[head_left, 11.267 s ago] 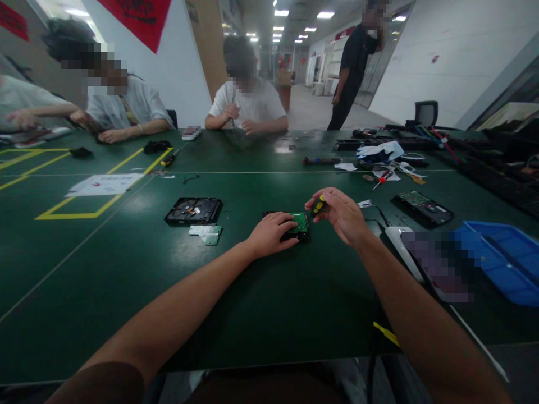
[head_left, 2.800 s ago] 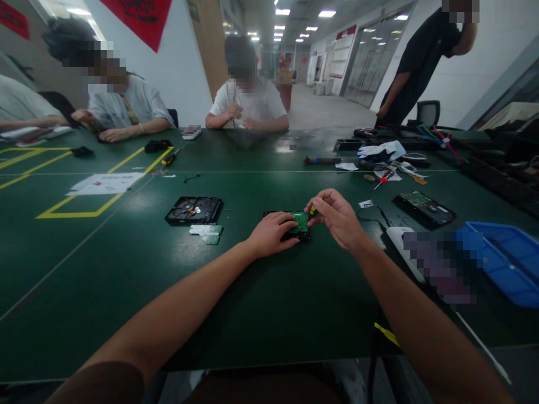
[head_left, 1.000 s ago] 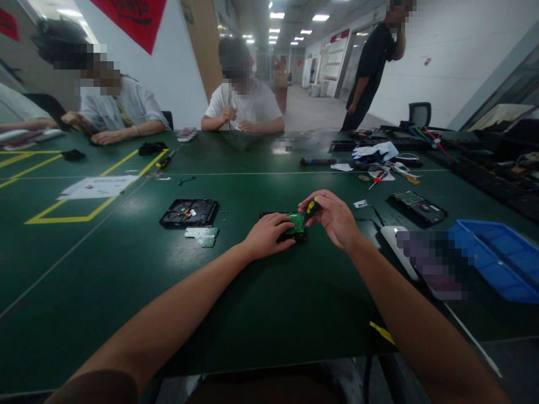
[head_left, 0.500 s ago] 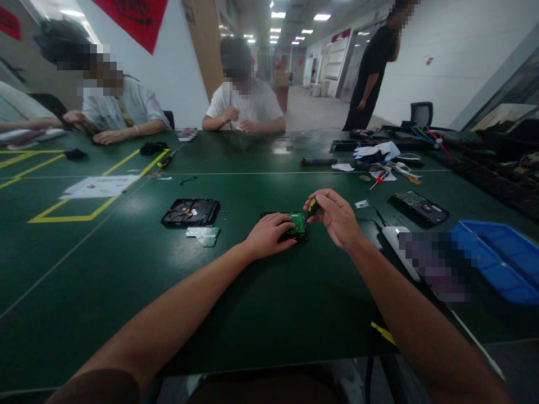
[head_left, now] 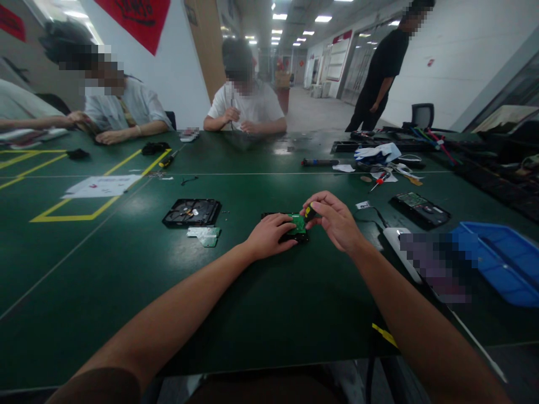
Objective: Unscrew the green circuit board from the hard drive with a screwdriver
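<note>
A hard drive with a green circuit board facing up lies on the green table in front of me. My left hand holds it from the left, fingers laid over the board and thumb along the near edge. A short screwdriver with a yellow and black handle is pinched in my right hand, upright over the board's right part. Its tip is too small to make out against the board. Left of my hands lie another hard drive and a loose circuit board, with several tiny screws nearby.
To my right are a third hard drive, a blue tray and a white-edged device with a cable. Farther back lie a red-handled screwdriver and gloves. Two people sit opposite; another person stands behind.
The screwdriver and my right fingers have shifted slightly lower and tilted a little. My left hand stays on the drive. The standing person has moved slightly right.
</note>
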### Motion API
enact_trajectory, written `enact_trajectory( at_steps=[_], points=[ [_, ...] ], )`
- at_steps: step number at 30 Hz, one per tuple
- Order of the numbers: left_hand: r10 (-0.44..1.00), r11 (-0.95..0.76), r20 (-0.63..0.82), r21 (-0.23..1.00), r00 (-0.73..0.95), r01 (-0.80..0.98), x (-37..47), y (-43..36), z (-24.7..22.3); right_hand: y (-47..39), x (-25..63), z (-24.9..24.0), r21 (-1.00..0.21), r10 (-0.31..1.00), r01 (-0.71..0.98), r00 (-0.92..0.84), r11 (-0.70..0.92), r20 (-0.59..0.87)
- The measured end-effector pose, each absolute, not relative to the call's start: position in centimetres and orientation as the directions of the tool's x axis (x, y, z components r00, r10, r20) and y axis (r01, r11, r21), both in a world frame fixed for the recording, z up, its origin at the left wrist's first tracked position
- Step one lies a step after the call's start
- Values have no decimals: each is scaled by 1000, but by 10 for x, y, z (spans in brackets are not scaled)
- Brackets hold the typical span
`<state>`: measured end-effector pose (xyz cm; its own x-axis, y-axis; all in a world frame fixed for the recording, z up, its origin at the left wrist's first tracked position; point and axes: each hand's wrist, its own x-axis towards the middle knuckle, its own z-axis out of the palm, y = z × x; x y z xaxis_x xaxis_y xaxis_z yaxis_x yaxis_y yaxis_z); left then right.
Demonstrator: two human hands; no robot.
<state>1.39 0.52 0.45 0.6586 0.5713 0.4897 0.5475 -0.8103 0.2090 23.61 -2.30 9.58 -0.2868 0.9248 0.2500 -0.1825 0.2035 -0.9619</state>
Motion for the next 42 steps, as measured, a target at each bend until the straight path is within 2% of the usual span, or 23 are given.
enact_trajectory(
  at_steps=[10,14,19,28,38,42],
  points=[
    [565,-812,495,191,660,552,13,5,4,-21,240,98,-968,917,-187,-331,166,221],
    [567,-813,488,200,664,547,13,5,5,-19,241,95,-961,923,-217,-305,173,235],
    [565,-816,494,217,661,536,13,5,5,-15,239,87,-944,948,-261,-192,201,255],
    [562,-817,489,203,668,539,13,5,6,-12,241,87,-939,952,-253,-138,232,273],
    [557,-820,492,202,669,535,13,5,7,-14,244,92,-945,939,-181,-162,274,303],
    [561,-817,486,195,670,542,13,4,7,-15,243,91,-945,942,-205,-167,254,290]
  ],
)
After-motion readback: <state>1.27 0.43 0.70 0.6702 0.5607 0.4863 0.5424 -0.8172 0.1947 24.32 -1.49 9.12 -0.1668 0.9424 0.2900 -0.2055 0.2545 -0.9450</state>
